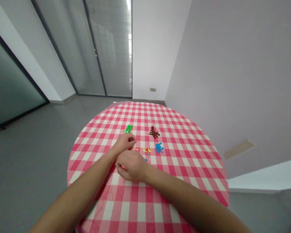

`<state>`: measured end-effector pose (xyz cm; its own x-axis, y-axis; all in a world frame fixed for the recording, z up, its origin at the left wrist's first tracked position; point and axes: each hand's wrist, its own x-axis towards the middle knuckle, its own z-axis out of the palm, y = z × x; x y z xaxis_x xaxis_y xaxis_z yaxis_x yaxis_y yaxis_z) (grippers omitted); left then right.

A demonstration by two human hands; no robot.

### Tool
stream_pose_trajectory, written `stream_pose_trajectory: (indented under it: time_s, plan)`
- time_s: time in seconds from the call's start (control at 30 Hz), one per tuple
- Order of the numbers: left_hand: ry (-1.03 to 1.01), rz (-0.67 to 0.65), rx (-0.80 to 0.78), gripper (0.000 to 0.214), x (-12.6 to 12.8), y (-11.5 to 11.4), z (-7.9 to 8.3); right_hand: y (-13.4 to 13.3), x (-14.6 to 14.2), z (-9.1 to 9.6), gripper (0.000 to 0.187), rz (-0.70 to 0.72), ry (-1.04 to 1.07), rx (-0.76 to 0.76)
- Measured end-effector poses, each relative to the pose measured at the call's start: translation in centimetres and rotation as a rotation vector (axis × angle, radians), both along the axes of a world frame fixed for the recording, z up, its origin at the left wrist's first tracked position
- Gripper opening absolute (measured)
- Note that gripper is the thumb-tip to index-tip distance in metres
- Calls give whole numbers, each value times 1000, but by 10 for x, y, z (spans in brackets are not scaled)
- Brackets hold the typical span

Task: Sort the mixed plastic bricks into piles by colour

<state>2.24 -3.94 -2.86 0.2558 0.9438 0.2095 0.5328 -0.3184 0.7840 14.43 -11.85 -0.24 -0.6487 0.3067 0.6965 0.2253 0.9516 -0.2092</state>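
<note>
- The left hand (pixel 124 143) was at the middle of the round table (pixel 196 161), curled with its fingertips (pixel 133 138) drawn together at a dark red speck (pixel 131 139); whether it gripped that speck could not be told.
- The right hand (pixel 132 165) lay clenched just behind it, nearer the table's near edge, knuckles up and fingers curled under. Anything inside it was hidden.
- The tiny coloured pieces were too small to tell as beads or bricks. They sat toward the table's far side, on a red-and-white gingham cloth (pixel 138 210).
- Three colours already lay apart: a green heap (pixel 128 128) just beyond the left hand, a brown heap (pixel 154 132) nearer the far edge, and a blue heap (pixel 159 148) below it.
- A mixed scatter (pixel 147 150) of yellow, red and white pieces lay between the hands and the blue heap, its colours not yet parted.
- Beyond the table were a grey floor (pixel 26 161), a glass partition (pixel 106 55) with blinds, and a pale wall (pixel 233 81).
</note>
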Motion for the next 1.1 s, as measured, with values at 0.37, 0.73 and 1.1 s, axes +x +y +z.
stream_pose_trajectory:
  time_s: [0.37, 0.73, 1.1]
  plan:
    - [119, -89, 124, 12, -5, 2, 3, 17, 58, -7, 15, -283, 30, -60]
    - [87, 26, 88, 11, -8, 4, 6, -51, 29, -15, 22, -5, -130, 227]
    - [95, -12, 68, 14, -8, 3, 7, -103, 14, -24, 24, 83, -181, 191]
